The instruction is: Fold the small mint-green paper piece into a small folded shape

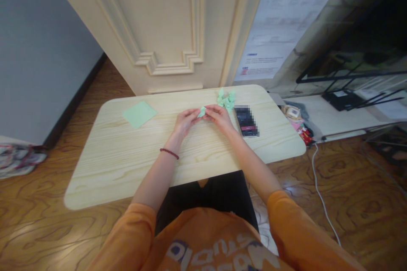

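Note:
Between my fingertips, over the middle of the table, is a small piece of folded green paper. My left hand pinches it from the left, and my right hand grips its other side. Fingers cover part of the paper, so its exact shape is hard to make out. Just beyond my right hand lies a heap of small folded green paper pieces. Flat on the table to the left, apart from my hands, rests a green paper sheet or stack.
A phone with a lit screen lies right of my right hand on the pale wooden table. The table's far edge meets a cream panel. At right are a low shelf with a black router and a white cable on the floor.

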Action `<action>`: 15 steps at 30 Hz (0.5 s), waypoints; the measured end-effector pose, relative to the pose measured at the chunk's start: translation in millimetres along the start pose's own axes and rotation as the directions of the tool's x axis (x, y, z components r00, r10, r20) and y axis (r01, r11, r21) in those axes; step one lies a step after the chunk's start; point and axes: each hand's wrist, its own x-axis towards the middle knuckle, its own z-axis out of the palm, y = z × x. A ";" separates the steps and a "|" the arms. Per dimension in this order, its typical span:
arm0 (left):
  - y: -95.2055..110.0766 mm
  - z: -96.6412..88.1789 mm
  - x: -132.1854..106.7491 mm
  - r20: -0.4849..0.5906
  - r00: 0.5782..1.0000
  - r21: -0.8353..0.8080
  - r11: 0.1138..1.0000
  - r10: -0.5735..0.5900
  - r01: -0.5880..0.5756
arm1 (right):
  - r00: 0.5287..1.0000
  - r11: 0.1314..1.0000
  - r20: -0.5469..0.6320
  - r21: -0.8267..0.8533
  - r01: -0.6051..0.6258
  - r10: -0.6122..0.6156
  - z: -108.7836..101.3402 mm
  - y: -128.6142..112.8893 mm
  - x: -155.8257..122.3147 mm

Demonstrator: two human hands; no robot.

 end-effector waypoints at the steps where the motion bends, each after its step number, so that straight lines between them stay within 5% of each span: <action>1: -0.3 0.7 -0.1 -0.014 0.999 0.022 0.999 0.030 -0.029 | 1.000 1.000 -0.002 -0.002 0.002 -0.002 -0.2 0.6 0.4; 8: -0.9 4.3 -0.5 -0.026 0.965 0.196 0.948 0.260 -0.250 | 0.999 0.996 -0.006 -0.072 0.049 -0.049 -0.3 3.4 0.6; 15: -1.2 0.1 2.3 0.056 0.993 0.121 0.987 0.100 -0.106 | 0.996 0.971 0.023 -0.223 0.087 -0.084 -2.4 3.9 1.3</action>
